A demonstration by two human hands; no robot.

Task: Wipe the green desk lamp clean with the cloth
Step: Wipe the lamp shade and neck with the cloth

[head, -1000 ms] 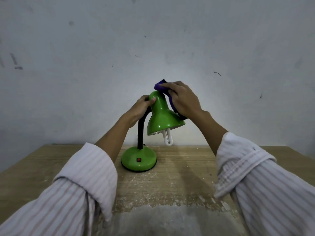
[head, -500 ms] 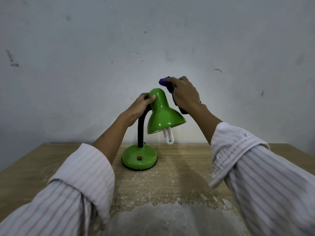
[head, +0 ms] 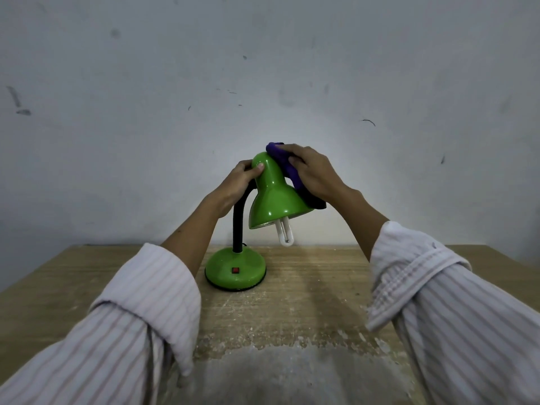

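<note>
Standing in the middle of the frame on the worn wooden tabletop (head: 321, 287), the glossy green desk lamp (head: 274, 197) has a bell-shaped shade, black bendable neck and round base. The left hand (head: 236, 185) grips the shade's top; the right hand (head: 315, 173) presses the soft purple cloth (head: 287, 166) on its right side.

Both arms wear a loose, pale pinkish-white shirt with thin vertical stripes. The left sleeve (head: 140, 311) and right sleeve (head: 432, 293) end in wide turned-back cuffs, leaving the forearms bare.
</note>
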